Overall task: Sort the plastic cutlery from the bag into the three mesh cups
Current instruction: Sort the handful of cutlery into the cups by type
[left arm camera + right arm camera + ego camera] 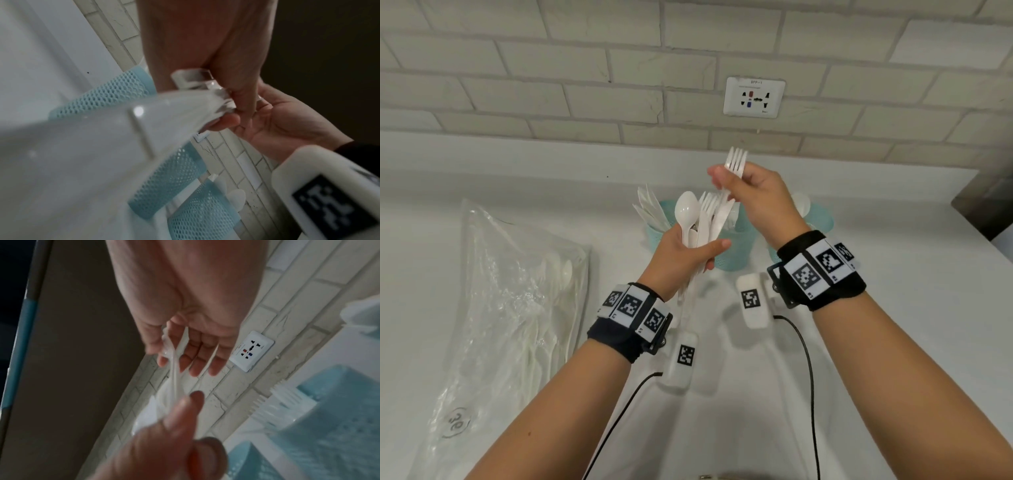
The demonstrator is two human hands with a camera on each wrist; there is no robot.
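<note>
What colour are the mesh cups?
Light blue-green mesh cups, clearest in the left wrist view.

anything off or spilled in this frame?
Nothing stands out. Left hand grips a mixed bunch of cutlery, right hand pinches one fork above it. The three cups stand upright with cutlery in them; the bag lies flat on the counter, some cutlery inside it.
</note>
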